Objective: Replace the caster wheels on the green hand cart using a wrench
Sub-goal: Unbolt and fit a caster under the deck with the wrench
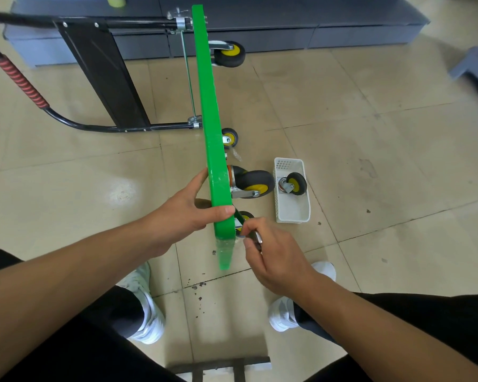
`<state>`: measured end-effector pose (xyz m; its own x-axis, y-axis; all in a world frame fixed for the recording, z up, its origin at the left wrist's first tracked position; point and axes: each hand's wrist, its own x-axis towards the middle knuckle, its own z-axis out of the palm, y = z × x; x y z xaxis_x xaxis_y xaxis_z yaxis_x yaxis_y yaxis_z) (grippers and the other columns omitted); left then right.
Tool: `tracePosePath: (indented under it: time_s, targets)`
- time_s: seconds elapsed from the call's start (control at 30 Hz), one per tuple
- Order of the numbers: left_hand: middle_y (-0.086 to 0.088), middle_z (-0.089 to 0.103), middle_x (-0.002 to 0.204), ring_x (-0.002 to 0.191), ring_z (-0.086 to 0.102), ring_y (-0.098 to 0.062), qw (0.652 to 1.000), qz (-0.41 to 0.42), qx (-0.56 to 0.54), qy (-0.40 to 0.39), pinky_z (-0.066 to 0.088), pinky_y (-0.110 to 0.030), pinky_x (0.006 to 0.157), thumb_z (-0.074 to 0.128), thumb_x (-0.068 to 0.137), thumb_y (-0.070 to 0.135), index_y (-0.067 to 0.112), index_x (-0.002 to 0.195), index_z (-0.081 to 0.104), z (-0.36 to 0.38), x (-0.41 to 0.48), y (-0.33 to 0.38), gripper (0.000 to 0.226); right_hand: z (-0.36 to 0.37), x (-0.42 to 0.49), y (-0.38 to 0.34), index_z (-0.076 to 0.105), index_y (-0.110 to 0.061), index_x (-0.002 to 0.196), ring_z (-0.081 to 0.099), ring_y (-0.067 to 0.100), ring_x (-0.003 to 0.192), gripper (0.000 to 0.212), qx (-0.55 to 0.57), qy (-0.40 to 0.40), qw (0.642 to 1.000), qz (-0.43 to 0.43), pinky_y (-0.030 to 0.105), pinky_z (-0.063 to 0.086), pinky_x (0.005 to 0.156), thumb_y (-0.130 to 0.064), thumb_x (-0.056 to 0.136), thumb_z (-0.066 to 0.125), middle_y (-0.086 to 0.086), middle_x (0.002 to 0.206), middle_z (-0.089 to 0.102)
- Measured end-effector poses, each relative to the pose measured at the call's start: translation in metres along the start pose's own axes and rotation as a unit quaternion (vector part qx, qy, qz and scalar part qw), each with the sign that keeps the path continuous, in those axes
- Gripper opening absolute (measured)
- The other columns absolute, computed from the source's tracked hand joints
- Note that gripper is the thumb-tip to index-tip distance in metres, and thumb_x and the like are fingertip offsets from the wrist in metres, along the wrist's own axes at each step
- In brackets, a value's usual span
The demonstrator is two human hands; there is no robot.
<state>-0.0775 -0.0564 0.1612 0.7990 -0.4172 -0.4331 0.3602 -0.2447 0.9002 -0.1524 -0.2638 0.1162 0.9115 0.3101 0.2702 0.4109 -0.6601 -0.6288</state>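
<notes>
The green hand cart (209,111) stands on its edge on the tiled floor, its black handle (25,86) folded out to the left. Several black-and-yellow caster wheels stick out of its right face, the largest in view (253,183) near my hands. My left hand (188,210) grips the near top edge of the green deck, thumb over the rim. My right hand (271,252) holds a metal wrench (250,228) against the nearest caster (244,219), which is mostly hidden behind the deck and my fingers.
A white plastic basket (291,213) with a loose caster wheel (294,184) in it sits on the floor right of the cart. A grey low cabinet (342,26) runs along the back. My white shoes (141,299) flank the cart's near end.
</notes>
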Motion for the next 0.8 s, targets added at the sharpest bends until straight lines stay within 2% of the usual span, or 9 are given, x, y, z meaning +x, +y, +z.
tracePosePath:
  time_s: [0.07, 0.13, 0.37, 0.53, 0.6, 0.7, 0.8]
  targets:
    - [0.006, 0.071, 0.123, 0.118, 0.064, -0.022, 1.0, -0.006, -0.005, 0.001, 0.048, -0.05, 0.105, 0.085, 0.058, 0.06, 0.063, 0.146, 0.02, -0.001, 0.0, -0.001, 0.109, 0.007, -0.006, 0.006, 0.048, -0.022, 0.111, 0.051, 0.012, 0.073, 0.013, -0.015, 0.002, 1.0, -0.019, 0.033, 0.047, 0.061, -0.024, 0.099, 0.049, 0.0, 0.094, 0.063]
    - [0.005, 0.068, 0.129, 0.121, 0.062, -0.025, 1.0, -0.01, -0.01, 0.003, 0.048, -0.051, 0.106, 0.086, 0.056, 0.062, 0.065, 0.145, 0.021, -0.001, 0.001, -0.003, 0.11, 0.013, -0.013, 0.011, 0.05, -0.02, 0.111, 0.052, 0.014, 0.075, 0.014, -0.034, -0.003, 0.999, -0.039, 0.035, 0.047, 0.06, -0.024, 0.097, 0.052, 0.001, 0.095, 0.063]
    - [0.005, 0.069, 0.127, 0.121, 0.062, -0.026, 1.0, -0.014, -0.011, 0.006, 0.048, -0.05, 0.106, 0.086, 0.054, 0.062, 0.065, 0.145, 0.021, 0.0, 0.002, -0.003, 0.112, 0.03, -0.035, 0.024, 0.049, -0.02, 0.11, 0.049, 0.017, 0.082, 0.016, -0.097, -0.053, 0.991, -0.074, 0.035, 0.046, 0.051, -0.029, 0.098, 0.054, -0.001, 0.099, 0.058]
    - [0.004, 0.069, 0.126, 0.121, 0.062, -0.025, 1.0, -0.014, -0.009, 0.007, 0.048, -0.05, 0.106, 0.086, 0.054, 0.063, 0.065, 0.145, 0.021, -0.001, 0.002, -0.003, 0.112, 0.028, -0.035, 0.024, 0.05, -0.022, 0.111, 0.051, 0.016, 0.082, 0.017, -0.108, -0.067, 0.989, -0.07, 0.035, 0.046, 0.054, -0.035, 0.1, 0.054, -0.003, 0.098, 0.06]
    - [0.004, 0.069, 0.127, 0.121, 0.062, -0.024, 1.0, -0.011, -0.01, 0.003, 0.048, -0.05, 0.106, 0.086, 0.055, 0.062, 0.065, 0.145, 0.021, -0.001, 0.001, -0.003, 0.112, 0.026, -0.035, 0.024, 0.053, -0.022, 0.114, 0.054, 0.014, 0.081, 0.018, -0.093, -0.054, 0.992, -0.059, 0.036, 0.049, 0.056, -0.032, 0.099, 0.057, -0.004, 0.098, 0.062]
    - [0.005, 0.068, 0.128, 0.122, 0.062, -0.024, 1.0, -0.008, -0.012, -0.002, 0.047, -0.051, 0.106, 0.087, 0.055, 0.062, 0.065, 0.145, 0.021, 0.0, 0.0, -0.002, 0.111, 0.021, -0.031, 0.02, 0.053, -0.023, 0.121, 0.055, 0.009, 0.072, 0.025, -0.042, 0.008, 0.999, -0.019, 0.036, 0.051, 0.056, -0.023, 0.096, 0.058, -0.006, 0.093, 0.065]
    - [0.006, 0.071, 0.123, 0.119, 0.064, -0.022, 1.0, -0.002, -0.01, -0.004, 0.046, -0.051, 0.107, 0.085, 0.058, 0.06, 0.063, 0.146, 0.021, 0.0, 0.0, -0.001, 0.109, 0.016, -0.022, 0.011, 0.046, -0.027, 0.138, 0.05, -0.001, 0.068, 0.04, 0.0, 0.047, 0.999, 0.025, 0.023, 0.05, 0.059, -0.027, 0.099, 0.055, -0.009, 0.098, 0.067]
